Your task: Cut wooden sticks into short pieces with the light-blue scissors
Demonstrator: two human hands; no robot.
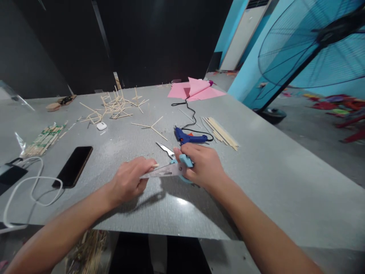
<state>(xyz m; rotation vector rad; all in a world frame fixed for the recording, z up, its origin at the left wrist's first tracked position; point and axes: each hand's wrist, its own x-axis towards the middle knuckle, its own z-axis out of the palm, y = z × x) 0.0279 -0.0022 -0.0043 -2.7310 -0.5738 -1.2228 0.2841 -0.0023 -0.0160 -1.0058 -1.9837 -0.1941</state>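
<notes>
My right hand (203, 163) is closed round the light blue handles of a pair of scissors (167, 171), whose blades point left. My left hand (132, 177) is closed, and the pale tip of a wooden stick (155, 165) pokes out between thumb and finger, close to the blades; the rest of the stick is hidden. Just behind the hands lie another pair of scissors (164, 149) and a blue glue gun (191, 136) with a black cord. A three-armed stick piece (151, 126) rests beyond them.
Joined stick frames (116, 104) stand at the back, near a small white case (101, 126). Loose sticks (221, 133) lie right, pink paper (196, 89) behind. On the left are a phone (74, 166), a white cable (37, 177) and packed sticks (45, 139).
</notes>
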